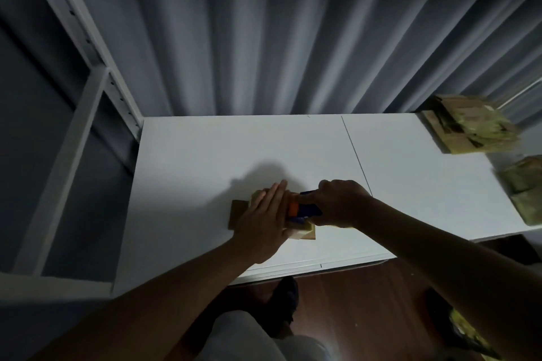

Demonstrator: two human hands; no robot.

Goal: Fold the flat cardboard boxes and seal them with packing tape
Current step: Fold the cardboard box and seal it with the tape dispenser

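A small brown cardboard box lies on the white table, near its front edge. My left hand presses flat on top of the box, fingers together and stretched forward. My right hand grips a blue and orange tape dispenser and holds it against the right side of the box. Most of the box is hidden under both hands.
Stacks of flat cardboard boxes lie at the table's far right corner, with another stack at the right edge. A grey curtain hangs behind the table. A white metal rack frame stands to the left. Wooden floor shows below.
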